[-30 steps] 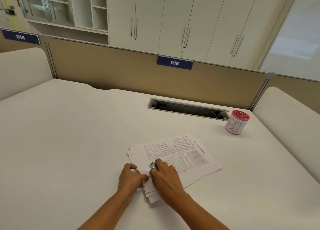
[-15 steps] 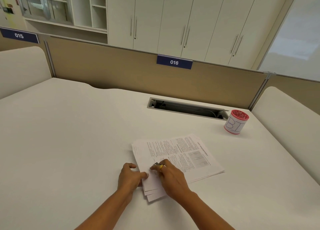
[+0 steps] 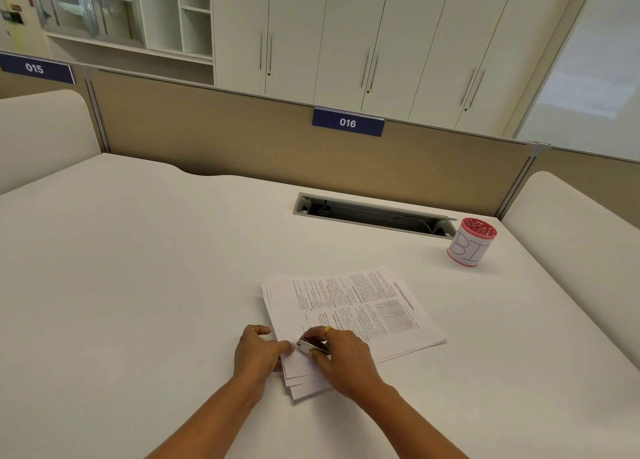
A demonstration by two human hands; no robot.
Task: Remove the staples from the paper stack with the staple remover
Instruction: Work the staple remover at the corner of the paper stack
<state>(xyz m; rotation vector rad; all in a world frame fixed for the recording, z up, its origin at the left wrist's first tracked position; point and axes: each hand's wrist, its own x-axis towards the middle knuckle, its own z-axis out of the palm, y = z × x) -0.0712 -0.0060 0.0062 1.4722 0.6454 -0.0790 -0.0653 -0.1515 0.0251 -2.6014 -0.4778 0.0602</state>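
The left hand (image 3: pixel 258 351) lies at the near-left corner of the paper stack (image 3: pixel 349 313). Its fingers curl over the edge of the sheets and pin them to the white surface (image 3: pixel 138 285), most likely so the pages cannot slide or lift while the tool bites. Just right of those fingertips, on the same corner of the stack, the small metal staple remover (image 3: pixel 310 347) is pinched between the thumb and fingers of the right hand (image 3: pixel 341 358). Its nose points toward the left hand, but whether it has caught a staple is too small to tell. The corner sheets fan out beneath both hands, which suggests the stack is loosely bound there. Well beyond the stack's far-right corner stands a red-rimmed pot (image 3: pixel 471 247), untouched.
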